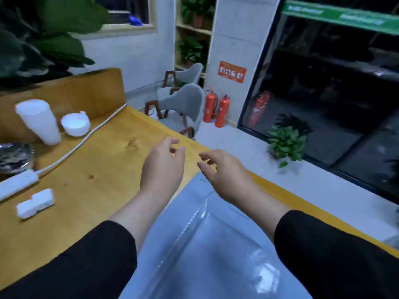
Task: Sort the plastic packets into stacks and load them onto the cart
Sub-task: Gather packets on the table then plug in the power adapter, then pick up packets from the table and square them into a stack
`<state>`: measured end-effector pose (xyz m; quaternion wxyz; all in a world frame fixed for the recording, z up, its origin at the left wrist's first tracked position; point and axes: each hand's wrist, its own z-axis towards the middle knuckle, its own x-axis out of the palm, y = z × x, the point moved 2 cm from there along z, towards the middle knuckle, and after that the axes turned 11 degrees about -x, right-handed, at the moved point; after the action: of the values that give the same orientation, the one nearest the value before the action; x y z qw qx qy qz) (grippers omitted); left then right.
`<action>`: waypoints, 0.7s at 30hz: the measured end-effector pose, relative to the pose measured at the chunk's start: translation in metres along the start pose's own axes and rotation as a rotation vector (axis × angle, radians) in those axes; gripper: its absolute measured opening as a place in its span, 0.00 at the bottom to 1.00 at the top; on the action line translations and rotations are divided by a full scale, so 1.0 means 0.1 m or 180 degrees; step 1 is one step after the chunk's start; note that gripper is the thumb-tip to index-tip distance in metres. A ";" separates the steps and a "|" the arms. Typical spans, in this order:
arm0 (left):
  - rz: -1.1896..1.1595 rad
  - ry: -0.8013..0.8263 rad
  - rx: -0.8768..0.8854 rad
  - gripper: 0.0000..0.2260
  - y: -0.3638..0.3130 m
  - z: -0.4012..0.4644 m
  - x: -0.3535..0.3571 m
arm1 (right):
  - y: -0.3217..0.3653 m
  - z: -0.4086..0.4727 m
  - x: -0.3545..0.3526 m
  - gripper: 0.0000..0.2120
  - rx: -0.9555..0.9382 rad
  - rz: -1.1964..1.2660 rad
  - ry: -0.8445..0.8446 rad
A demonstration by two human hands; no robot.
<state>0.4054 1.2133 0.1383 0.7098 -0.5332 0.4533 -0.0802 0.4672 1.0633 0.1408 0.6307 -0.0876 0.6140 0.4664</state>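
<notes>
A pile of shiny, pale blue plastic packets (207,240) lies on the wooden table (103,169) near its front edge, between my two forearms. My left hand (162,165) hovers above the table just past the pile's far end, fingers loosely curled, holding nothing. My right hand (222,171) is raised over the far corner of the packets, fingers loosely bent and empty. Both arms wear black sleeves. No cart is in view.
On the left of the table stand a white cup (38,121), a white bowl (75,124), a power strip (17,184) with its cable, and a white adapter (35,203). Grey chairs (183,108), two fire extinguishers (216,111) and a potted plant (287,143) stand beyond the table.
</notes>
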 end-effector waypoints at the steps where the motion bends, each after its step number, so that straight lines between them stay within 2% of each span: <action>1: -0.0116 0.0206 0.0136 0.12 -0.33 -0.25 0.28 | -0.27 -0.35 -0.36 0.17 0.0209 -0.0120 -0.0070; 6: -0.0260 0.1327 0.0818 0.13 -1.74 -2.17 1.68 | -1.45 -2.75 -2.08 0.17 0.1423 -0.0454 -0.0505; 10: -0.0209 0.2040 0.1249 0.14 -2.28 -4.07 2.54 | -2.01 -4.95 -3.07 0.15 0.2235 -0.0390 -0.1040; 13: 0.0115 0.2295 0.1517 0.16 -2.39 -5.37 3.11 | -2.36 -6.39 -3.47 0.15 0.2555 -0.0317 -0.1245; 15: 0.0348 0.2443 0.1457 0.17 -2.41 -6.17 3.44 | -2.56 -7.25 -3.59 0.15 0.2713 -0.0260 -0.1215; 17: 0.0563 0.2650 0.1475 0.18 -2.35 -6.91 3.76 | -2.71 -8.05 -3.60 0.15 0.2866 -0.0270 -0.1136; 21: 0.1119 0.2986 0.1861 0.21 -2.14 -8.07 4.30 | -2.93 -9.37 -3.35 0.18 0.3021 -0.0261 -0.0778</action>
<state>0.1442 0.3149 0.0595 0.5534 -0.1391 0.7602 -0.3106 0.0852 0.1014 0.0764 0.6863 0.2407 0.6763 0.1169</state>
